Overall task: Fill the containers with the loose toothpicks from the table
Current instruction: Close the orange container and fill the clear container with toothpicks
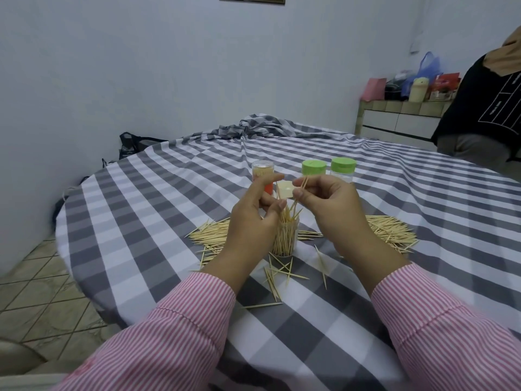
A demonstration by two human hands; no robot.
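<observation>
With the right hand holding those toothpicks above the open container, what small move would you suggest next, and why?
Probably lower the right hand so its pinched toothpicks slide into the open container. They already slant toward its mouth, the left hand is at the rim, and loose piles remain on the table.

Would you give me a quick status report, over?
Right hand pinching toothpicks above clear container, nearly full. Left hand steadying it. Loose piles remain; nothing blocking.

Grey-white checked tablecloth (366, 176), green lids (314, 167)
</observation>
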